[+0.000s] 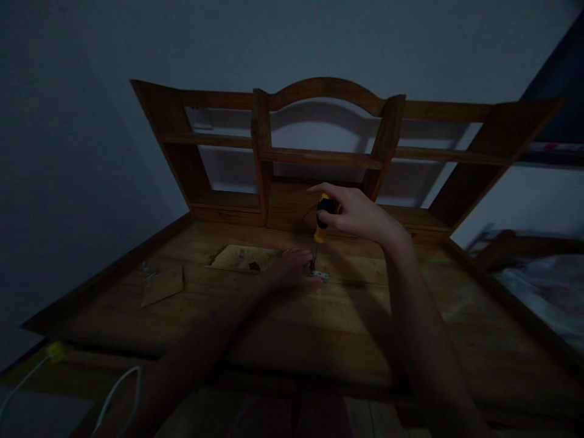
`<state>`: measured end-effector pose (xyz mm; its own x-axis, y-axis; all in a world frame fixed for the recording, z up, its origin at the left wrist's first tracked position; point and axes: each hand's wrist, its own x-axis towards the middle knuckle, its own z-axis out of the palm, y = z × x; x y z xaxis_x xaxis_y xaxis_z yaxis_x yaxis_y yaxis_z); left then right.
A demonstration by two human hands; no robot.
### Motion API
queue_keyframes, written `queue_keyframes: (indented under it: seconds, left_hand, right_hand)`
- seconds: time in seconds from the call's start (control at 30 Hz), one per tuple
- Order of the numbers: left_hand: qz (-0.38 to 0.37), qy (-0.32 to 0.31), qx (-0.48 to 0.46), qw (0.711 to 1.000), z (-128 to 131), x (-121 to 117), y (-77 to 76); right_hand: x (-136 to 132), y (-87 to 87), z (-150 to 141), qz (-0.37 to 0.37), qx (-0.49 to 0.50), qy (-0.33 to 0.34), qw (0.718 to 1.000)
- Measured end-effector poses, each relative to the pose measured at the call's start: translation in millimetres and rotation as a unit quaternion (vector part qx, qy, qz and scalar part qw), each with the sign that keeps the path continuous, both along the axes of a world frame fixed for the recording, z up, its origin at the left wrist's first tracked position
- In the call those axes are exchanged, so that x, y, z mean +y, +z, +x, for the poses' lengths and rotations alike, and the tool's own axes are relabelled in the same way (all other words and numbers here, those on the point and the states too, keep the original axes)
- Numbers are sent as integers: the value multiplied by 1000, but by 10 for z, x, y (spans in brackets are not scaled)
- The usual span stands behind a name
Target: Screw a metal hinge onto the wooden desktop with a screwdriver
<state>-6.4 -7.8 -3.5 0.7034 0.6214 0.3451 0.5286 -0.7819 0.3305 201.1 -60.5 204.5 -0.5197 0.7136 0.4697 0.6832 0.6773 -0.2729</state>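
My right hand point(353, 210) grips a screwdriver point(321, 234) by its yellow and black handle, holding it nearly upright over the wooden desk. The shaft points down to a small metal hinge point(320, 275) lying on a board point(360, 267). Low beside the shaft, my left hand point(292, 267) has its fingers closed at the left end of the hinge, seeming to steady it. Whether a screw sits under the tip is too small and dark to tell.
A splintered light board point(241, 257) lies to the left. Farther left are a small wooden piece point(163, 286) and some metal bits point(148, 272). A wooden shelf unit point(319, 159) rises along the back. A white cable point(119, 386) hangs at the front left.
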Motion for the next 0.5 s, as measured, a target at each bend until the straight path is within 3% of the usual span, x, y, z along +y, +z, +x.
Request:
queue_keyframes:
  seconds: [0.27,0.5]
  left_hand:
    - [3,17,4,1000,11,-16,11]
    - [3,10,13,1000,24,-26,56]
  right_hand:
    - [-14,36,61,-23,1,12,1000]
    - [-8,14,49,-4,-14,-22,1000]
